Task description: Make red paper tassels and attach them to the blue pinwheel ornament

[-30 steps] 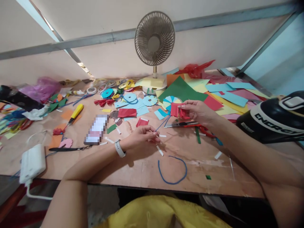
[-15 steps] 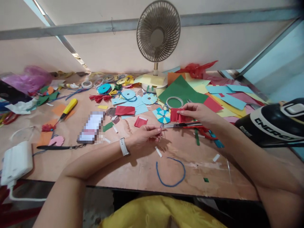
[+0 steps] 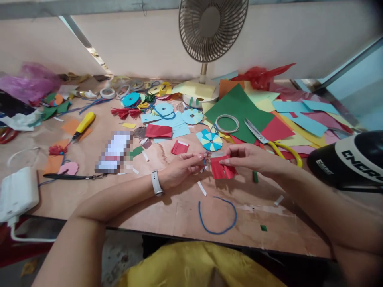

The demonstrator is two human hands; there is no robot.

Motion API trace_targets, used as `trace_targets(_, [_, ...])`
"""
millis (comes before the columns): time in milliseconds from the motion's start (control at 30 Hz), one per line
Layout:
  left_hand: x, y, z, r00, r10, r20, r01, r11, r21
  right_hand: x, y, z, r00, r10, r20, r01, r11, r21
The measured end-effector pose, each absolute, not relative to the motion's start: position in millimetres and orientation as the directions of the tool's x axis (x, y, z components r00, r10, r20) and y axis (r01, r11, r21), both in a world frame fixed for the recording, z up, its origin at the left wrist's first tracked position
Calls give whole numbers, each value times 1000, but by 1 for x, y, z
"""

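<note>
My right hand (image 3: 249, 159) pinches a red paper strip cut into a fringe (image 3: 223, 168) by its upper edge, and the fringe hangs down. Close beside it, my left hand (image 3: 187, 167) is closed, thumb and forefinger pressed together on what looks like a short blue string (image 3: 204, 164); its ends are hard to make out. Just beyond my fingers lies a blue-and-yellow paper rosette (image 3: 212, 142). Scissor blades, partly hidden, show behind the red fringe. A loose blue cord (image 3: 217, 233) curves on the table in front of my hands.
Left are a phone (image 3: 115, 151), a yellow-handled cutter (image 3: 85, 125) and a white power bank (image 3: 19, 195). Yellow-handled scissors (image 3: 279, 147), coloured paper sheets (image 3: 239, 109) and a black bottle (image 3: 347, 159) lie right. A fan (image 3: 211, 24) stands at the back.
The view has tilted down and shifted slightly left. My right hand has lowered the red fringed paper, which now hangs more spread. Yellow-handled scissors have come into sight.
</note>
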State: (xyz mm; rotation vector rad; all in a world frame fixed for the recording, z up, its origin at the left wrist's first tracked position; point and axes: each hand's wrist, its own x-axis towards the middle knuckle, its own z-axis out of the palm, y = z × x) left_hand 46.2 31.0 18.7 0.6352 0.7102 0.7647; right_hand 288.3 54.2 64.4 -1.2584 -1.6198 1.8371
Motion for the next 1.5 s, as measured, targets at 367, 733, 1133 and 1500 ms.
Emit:
trace_targets(367, [47, 29, 18, 500, 780, -375, -390, 590, 707, 278, 50, 38, -604, 719, -344, 239, -249, -939])
trace_targets(733, [50, 23, 19, 501, 787, -360, -399, 579, 711, 271, 46, 40, -590, 726, -353, 219, -278, -935])
trace_targets(1133, [48, 27, 17, 536, 767, -353, -410, 602, 685, 272, 45, 44, -613, 712, -342, 248, -237, -939])
trace_targets(1500, [50, 23, 18, 520, 780, -349, -409, 586, 699, 270, 44, 43, -596, 725, -346, 218, -269, -938])
